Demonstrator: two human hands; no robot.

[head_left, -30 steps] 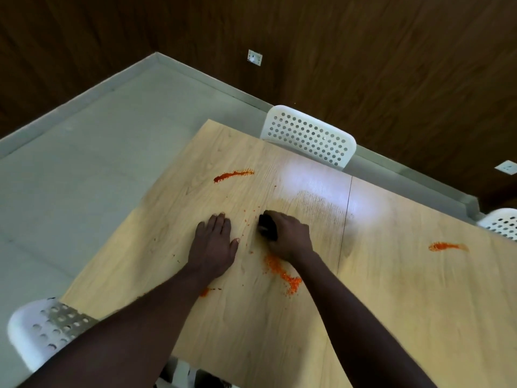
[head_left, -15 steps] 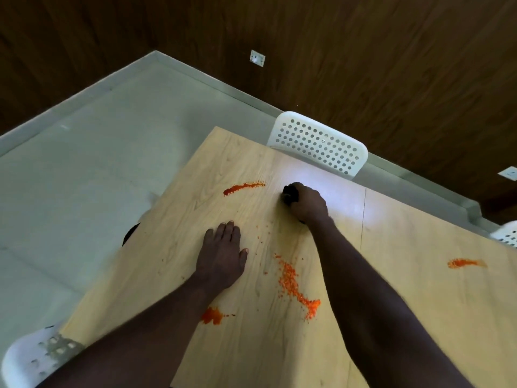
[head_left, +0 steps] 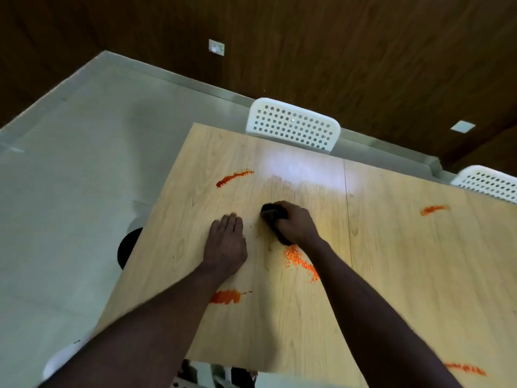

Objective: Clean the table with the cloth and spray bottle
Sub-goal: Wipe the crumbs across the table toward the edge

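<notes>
Curled tight around a dark cloth (head_left: 272, 212), the right hand (head_left: 296, 224) presses it onto the middle of the wooden table (head_left: 405, 275); only the cloth's front end and a bit under the palm show. Just beside it the left hand (head_left: 225, 242) lies flat on the tabletop, fingers straight and together, holding nothing.

Nearest the camera, both forearms cross the table's near edge and cover much of it. An orange smear (head_left: 465, 369) at the bottom right is partly cut by the right arm. A white chair (head_left: 60, 359) at the lower left is mostly hidden behind the left arm. Below the table edge sit some dark shapes too blurred to identify.

Farther in, an orange blot (head_left: 225, 296) lies against the left forearm, and scattered orange crumbs (head_left: 299, 260) trail beside the right wrist, just behind the cloth. A dark round object (head_left: 127, 249) pokes out from under the table's left edge, half hidden.

Beyond the hands are two orange streaks, one at the left (head_left: 233, 177) and one at the right (head_left: 433, 210). A perforated white chair back (head_left: 293, 126) stands at the far edge, and another (head_left: 486, 183) is cut off at the right. Behind them are pale floor (head_left: 70, 177) and a dark wood wall (head_left: 335, 51).
</notes>
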